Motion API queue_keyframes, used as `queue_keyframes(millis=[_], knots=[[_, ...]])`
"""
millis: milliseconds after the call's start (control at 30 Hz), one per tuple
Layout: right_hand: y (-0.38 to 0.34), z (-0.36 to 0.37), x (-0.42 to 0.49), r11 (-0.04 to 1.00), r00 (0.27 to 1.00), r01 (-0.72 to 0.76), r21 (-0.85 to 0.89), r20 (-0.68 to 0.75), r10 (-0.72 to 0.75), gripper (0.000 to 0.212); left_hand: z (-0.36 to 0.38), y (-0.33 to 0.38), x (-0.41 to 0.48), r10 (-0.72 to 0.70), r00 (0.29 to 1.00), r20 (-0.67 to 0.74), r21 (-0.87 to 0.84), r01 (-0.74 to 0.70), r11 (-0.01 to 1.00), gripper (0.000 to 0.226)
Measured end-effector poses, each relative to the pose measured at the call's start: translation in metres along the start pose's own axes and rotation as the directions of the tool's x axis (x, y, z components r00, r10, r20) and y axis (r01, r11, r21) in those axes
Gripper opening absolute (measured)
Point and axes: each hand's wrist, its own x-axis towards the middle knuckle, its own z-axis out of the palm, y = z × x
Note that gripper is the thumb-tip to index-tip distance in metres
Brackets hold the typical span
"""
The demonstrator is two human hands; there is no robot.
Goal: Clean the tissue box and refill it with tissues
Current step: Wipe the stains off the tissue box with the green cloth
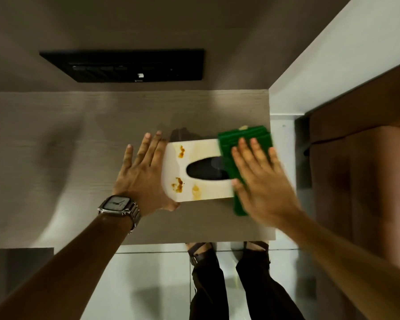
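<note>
A white tissue box (201, 146) lies flat on the grey wooden desk (79, 135), near its right end. Its dark oval slot faces up and shows no tissue. Orange-brown stains mark the lid's left part. My left hand (146, 176), with a wristwatch, rests against the box's left end, fingers spread and thumb at the near corner. My right hand (261, 179) lies flat, fingers apart, pressing a green cloth (229, 140) onto the box's right end. The hand and cloth are blurred.
A black panel with buttons (125, 65) is set in the wall behind the desk. The desk's right edge (271, 172) lies just past the cloth, with white floor and a brown wooden door (360, 169) beyond. My feet (226, 252) stand at the near edge.
</note>
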Motion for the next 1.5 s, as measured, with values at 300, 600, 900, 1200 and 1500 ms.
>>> queue_keyframes(millis=[300, 600, 900, 1200, 1500], knots=[[-0.081, 0.005, 0.055, 0.987, 0.985, -0.128, 0.098, -0.102, 0.138, 0.068, 0.004, 0.002, 0.002, -0.001, 1.0, -0.028, 0.01, 0.002, 1.0, 0.15], [0.003, -0.013, 0.035, 0.941, 0.94, -0.331, 0.065, -0.071, 0.335, 0.073, 0.004, 0.001, 0.0, 0.015, 0.999, -0.047, 0.012, -0.015, 1.0, 0.151], [-0.039, 0.006, 0.006, 1.0, 0.999, 0.01, 0.023, -0.05, -0.008, 0.066, 0.001, 0.002, -0.001, 0.002, 0.999, -0.034, 0.083, 0.0, 0.997, 0.152], [-0.077, 0.001, 0.065, 0.971, 0.964, -0.229, 0.074, -0.124, 0.236, 0.073, 0.006, 0.0, 0.001, 0.014, 0.999, -0.046, 0.069, -0.011, 0.998, 0.15], [0.023, -0.009, 0.004, 0.991, 0.99, -0.137, 0.005, -0.033, 0.137, 0.067, 0.004, 0.0, 0.0, 0.008, 0.999, -0.051, 0.031, -0.006, 0.999, 0.15]])
